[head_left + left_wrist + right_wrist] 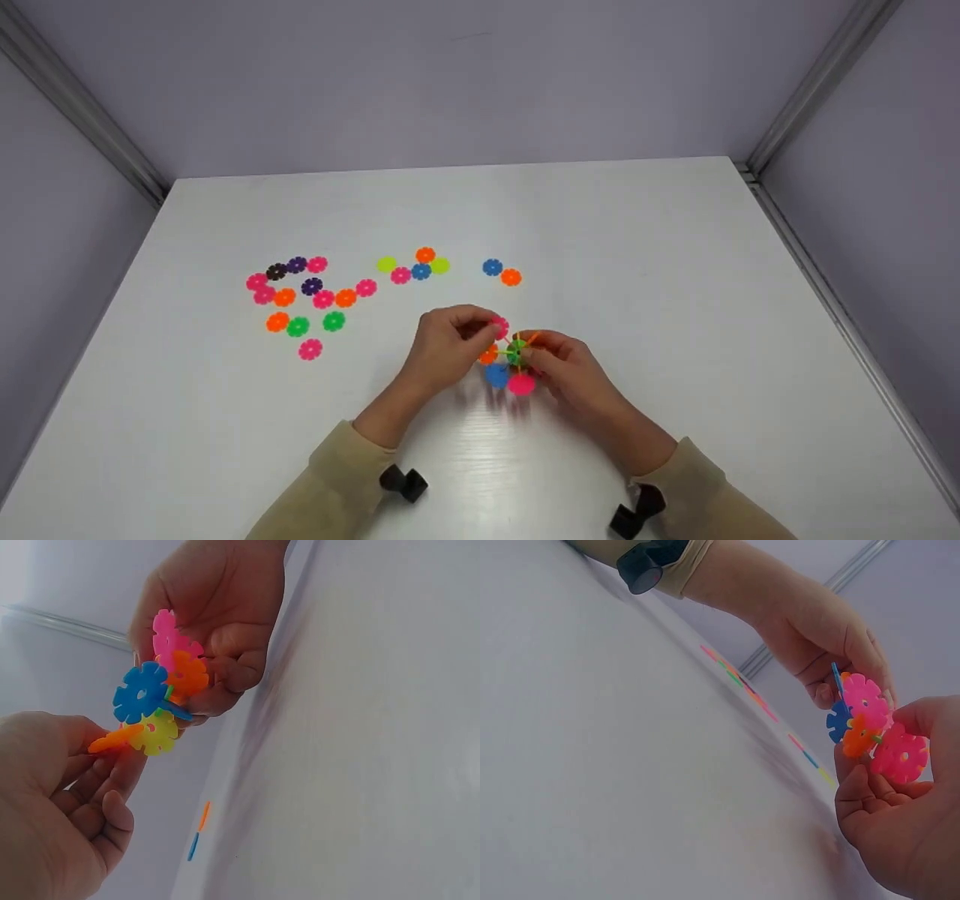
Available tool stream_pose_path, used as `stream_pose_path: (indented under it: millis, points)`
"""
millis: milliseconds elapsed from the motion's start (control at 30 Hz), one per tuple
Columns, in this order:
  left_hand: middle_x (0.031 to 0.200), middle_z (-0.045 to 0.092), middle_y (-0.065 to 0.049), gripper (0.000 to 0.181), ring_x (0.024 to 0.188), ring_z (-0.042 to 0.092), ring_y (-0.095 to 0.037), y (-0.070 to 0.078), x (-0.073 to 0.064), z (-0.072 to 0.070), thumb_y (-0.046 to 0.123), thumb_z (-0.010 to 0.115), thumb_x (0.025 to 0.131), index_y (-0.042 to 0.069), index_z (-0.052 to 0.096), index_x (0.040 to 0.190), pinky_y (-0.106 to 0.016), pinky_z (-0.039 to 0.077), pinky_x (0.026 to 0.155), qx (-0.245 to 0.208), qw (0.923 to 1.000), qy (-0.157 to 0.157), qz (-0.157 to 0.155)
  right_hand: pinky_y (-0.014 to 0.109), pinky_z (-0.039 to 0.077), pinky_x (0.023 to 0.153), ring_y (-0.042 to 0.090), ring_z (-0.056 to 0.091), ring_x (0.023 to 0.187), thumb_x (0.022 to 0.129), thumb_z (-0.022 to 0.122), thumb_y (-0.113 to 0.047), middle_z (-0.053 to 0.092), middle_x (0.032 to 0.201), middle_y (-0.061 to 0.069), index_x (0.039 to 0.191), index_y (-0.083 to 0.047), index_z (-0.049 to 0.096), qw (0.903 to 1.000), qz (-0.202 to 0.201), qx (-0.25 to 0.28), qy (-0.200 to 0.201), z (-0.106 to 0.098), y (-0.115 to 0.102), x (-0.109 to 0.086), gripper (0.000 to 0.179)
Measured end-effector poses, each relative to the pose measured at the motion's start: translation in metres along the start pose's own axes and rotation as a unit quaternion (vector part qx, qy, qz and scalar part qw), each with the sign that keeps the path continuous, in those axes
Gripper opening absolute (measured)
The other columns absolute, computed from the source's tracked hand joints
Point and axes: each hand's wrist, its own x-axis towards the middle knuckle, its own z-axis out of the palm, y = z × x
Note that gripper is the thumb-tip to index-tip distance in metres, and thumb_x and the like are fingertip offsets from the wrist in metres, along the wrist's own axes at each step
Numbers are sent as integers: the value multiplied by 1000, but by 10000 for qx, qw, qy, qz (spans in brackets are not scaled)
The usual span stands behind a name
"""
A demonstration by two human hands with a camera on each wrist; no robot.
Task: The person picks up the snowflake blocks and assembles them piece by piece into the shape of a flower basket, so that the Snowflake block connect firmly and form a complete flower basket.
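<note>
Nearest: khaki cloth sleeves [352, 469], each with a black device [405, 484] at the cuff. Ahead of them, both hands meet over the middle of the white table [675, 262]. Between them, a cluster of notched, flower-shaped plastic discs [144, 694], held up off the surface. Left hand [448, 345] pinching at the cluster's left side, a pink disc [502, 325] at the fingertips; cannot tell if the orange disc [487, 355] by its thumb is gripped too. Right hand [581, 371] gripping the other side, thumb over a green disc [514, 351]. Blue disc [496, 376] and deep-pink disc [522, 385] project towards the person. Beyond, toward the left edge: scattered loose discs [323, 299], pink, orange, green, purple, blackish. Further, toward the far edge: a five-disc group [421, 271]; right of it, a touching blue-and-orange pair [511, 277]. Last, a pale lilac wall [465, 90].
</note>
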Motion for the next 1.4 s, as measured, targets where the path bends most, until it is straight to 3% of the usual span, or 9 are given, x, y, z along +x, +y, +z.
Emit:
stream_pose_path:
  millis: [167, 300, 400, 600, 767, 933, 1133, 1400]
  points:
    - [101, 77, 7, 17, 86, 67, -17, 1, 2, -7, 20, 77, 100, 12, 81, 115, -29, 60, 76, 248, 9995, -186, 90, 29, 58, 97, 27, 66, 116, 104, 67, -18, 65, 132, 15, 138, 2, 62, 9999, 63, 37, 143, 0, -1, 0, 40]
    - [103, 77, 7, 21, 88, 67, -15, 0, 3, -25, 22, 76, 101, 12, 80, 119, -29, 60, 77, 551, 9983, -107, 126, 28, 58, 96, 26, 65, 116, 103, 69, -20, 65, 133, 15, 138, 0, 62, 9996, 126, 28, 249, 1, -1, 0, 41]
    - [106, 77, 7, 22, 91, 67, -15, -3, -1, -51, 23, 76, 101, 14, 80, 120, -29, 60, 77, 833, 9965, 99, 32, 28, 58, 95, 25, 64, 117, 103, 70, -19, 64, 134, 15, 138, 0, 61, 9994, 185, 83, 280, 2, -1, 0, 41]
    - [109, 78, 1, 24, 97, 69, -18, -19, -17, -117, 20, 78, 99, 13, 80, 122, -25, 58, 79, 1386, 9888, 431, -354, 26, 57, 94, 24, 64, 114, 103, 68, -16, 66, 130, 14, 136, 4, 61, 9986, 246, 432, 201, 3, 1, 1, 40]
    - [111, 77, -4, 26, 98, 68, -24, -35, -35, -166, 21, 77, 100, 10, 79, 123, -22, 57, 74, 1785, 9797, 443, -798, 25, 57, 93, 23, 65, 110, 103, 69, -17, 67, 126, 12, 134, 5, 62, 9984, 255, 445, 228, 4, 0, 2, 39]
    - [114, 76, -8, 31, 99, 65, -28, -52, -52, -199, 25, 78, 99, 9, 77, 125, -23, 58, 71, 2100, 9685, 323, -1297, 25, 57, 93, 24, 64, 110, 103, 69, -18, 67, 126, 13, 135, 4, 63, 9987, 282, 354, 251, 3, 1, 2, 40]
    - [119, 74, -11, 35, 106, 64, -31, -69, -65, -217, 27, 80, 97, 11, 77, 128, -25, 58, 71, 2161, 9622, 109, -1656, 26, 57, 94, 24, 64, 112, 103, 69, -19, 67, 128, 13, 136, 4, 63, 9991, 262, 214, 258, 3, 1, 3, 41]
    - [117, 72, -10, 39, 106, 63, -29, -80, -71, -219, 27, 82, 96, 13, 76, 132, -24, 58, 76, 2216, 9567, -155, -1882, 27, 57, 94, 24, 65, 113, 103, 69, -19, 66, 130, 14, 137, 3, 62, 9991, 302, 79, 273, 3, 2, 5, 41]
